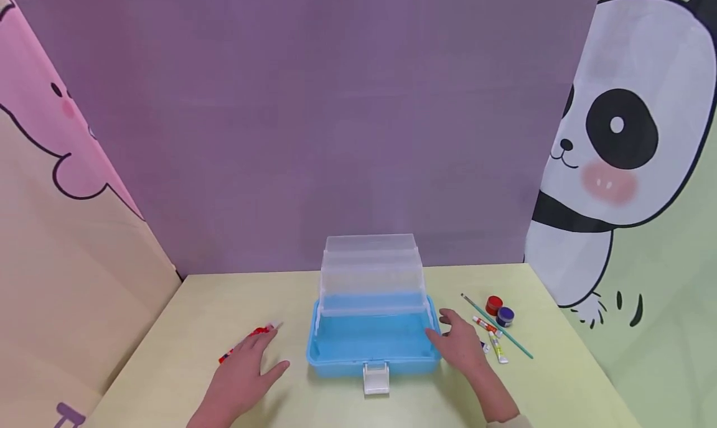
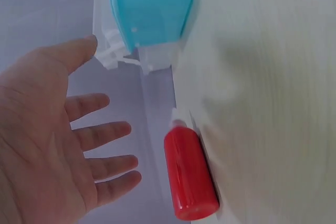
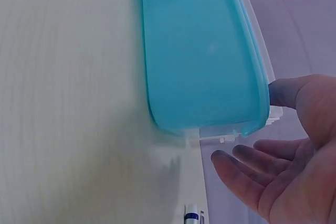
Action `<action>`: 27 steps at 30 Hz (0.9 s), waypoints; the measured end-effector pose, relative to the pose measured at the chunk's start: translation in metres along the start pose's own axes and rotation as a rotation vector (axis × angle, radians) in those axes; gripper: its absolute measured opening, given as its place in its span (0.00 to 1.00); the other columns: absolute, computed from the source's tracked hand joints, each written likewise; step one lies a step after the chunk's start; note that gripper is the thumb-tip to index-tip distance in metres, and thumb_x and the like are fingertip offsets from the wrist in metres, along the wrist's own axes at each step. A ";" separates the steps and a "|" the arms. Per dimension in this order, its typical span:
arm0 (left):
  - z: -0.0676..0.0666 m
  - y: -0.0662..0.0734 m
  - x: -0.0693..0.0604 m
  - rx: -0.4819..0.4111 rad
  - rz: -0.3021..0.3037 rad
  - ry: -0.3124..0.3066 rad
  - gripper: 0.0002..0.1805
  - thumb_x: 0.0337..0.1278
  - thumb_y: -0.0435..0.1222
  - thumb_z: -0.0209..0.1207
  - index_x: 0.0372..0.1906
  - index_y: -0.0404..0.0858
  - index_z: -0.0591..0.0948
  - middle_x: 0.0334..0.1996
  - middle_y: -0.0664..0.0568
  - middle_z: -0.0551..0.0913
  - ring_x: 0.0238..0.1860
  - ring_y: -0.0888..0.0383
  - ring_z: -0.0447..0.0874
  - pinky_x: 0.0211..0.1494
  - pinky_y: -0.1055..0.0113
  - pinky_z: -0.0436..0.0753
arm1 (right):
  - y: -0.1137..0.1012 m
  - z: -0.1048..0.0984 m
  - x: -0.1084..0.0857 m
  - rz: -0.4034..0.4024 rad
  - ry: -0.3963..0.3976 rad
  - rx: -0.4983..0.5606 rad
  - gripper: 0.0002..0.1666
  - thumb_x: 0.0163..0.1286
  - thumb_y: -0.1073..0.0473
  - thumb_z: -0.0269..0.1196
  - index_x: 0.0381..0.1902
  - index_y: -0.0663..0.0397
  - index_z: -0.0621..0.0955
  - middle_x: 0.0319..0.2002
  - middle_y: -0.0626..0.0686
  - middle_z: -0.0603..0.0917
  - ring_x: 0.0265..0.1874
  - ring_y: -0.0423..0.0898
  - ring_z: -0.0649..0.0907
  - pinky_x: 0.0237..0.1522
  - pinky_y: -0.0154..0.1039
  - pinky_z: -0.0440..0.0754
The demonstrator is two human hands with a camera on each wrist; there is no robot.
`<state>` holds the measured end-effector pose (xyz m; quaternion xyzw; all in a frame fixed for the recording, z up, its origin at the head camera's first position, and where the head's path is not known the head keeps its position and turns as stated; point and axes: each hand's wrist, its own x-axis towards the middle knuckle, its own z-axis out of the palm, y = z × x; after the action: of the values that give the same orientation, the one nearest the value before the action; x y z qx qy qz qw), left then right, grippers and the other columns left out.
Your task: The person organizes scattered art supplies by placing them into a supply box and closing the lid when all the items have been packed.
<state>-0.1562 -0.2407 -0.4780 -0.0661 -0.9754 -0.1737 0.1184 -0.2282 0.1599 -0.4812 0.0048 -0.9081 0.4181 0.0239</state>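
Note:
A light blue plastic box stands in the middle of the table, its clear stepped lid raised at the back and its white latch hanging at the front. My right hand is at the box's right side, thumb by the rim and fingers loosely spread. Whether the thumb touches the rim, I cannot tell. To the left of the box, my left hand hovers with spread fingers, holding nothing. Close to those fingers lies a red bottle with a pale narrow tip, partly hidden by the hand in the head view.
Right of my right hand lie a teal paintbrush, a red-lidded jar, a dark blue jar, an orange-red tube and a yellow tube. Another small tube is mostly hidden. A purple cloth hangs behind the table.

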 end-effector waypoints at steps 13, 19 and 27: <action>-0.006 -0.029 0.011 0.030 -0.034 -0.034 0.19 0.53 0.41 0.68 0.49 0.38 0.84 0.46 0.47 0.83 0.45 0.46 0.82 0.43 0.48 0.83 | 0.010 0.003 0.003 0.005 -0.062 0.069 0.34 0.64 0.56 0.67 0.63 0.68 0.71 0.53 0.66 0.80 0.50 0.62 0.81 0.45 0.54 0.83; -0.008 -0.041 0.015 0.002 -0.097 -0.066 0.20 0.51 0.41 0.69 0.50 0.37 0.83 0.46 0.45 0.82 0.42 0.48 0.81 0.41 0.49 0.84 | 0.014 0.005 0.006 0.023 -0.086 0.123 0.36 0.63 0.58 0.68 0.64 0.68 0.70 0.50 0.66 0.81 0.49 0.62 0.81 0.40 0.52 0.85; -0.007 -0.055 0.019 -0.060 -0.148 -0.095 0.22 0.51 0.42 0.69 0.51 0.39 0.81 0.43 0.49 0.83 0.40 0.52 0.80 0.38 0.53 0.82 | 0.019 0.005 0.009 0.081 -0.151 0.256 0.34 0.65 0.60 0.66 0.67 0.65 0.69 0.52 0.67 0.79 0.44 0.58 0.83 0.29 0.44 0.86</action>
<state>-0.1822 -0.2929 -0.4851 -0.0053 -0.9765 -0.2080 0.0568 -0.2375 0.1690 -0.4983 0.0023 -0.8461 0.5294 -0.0621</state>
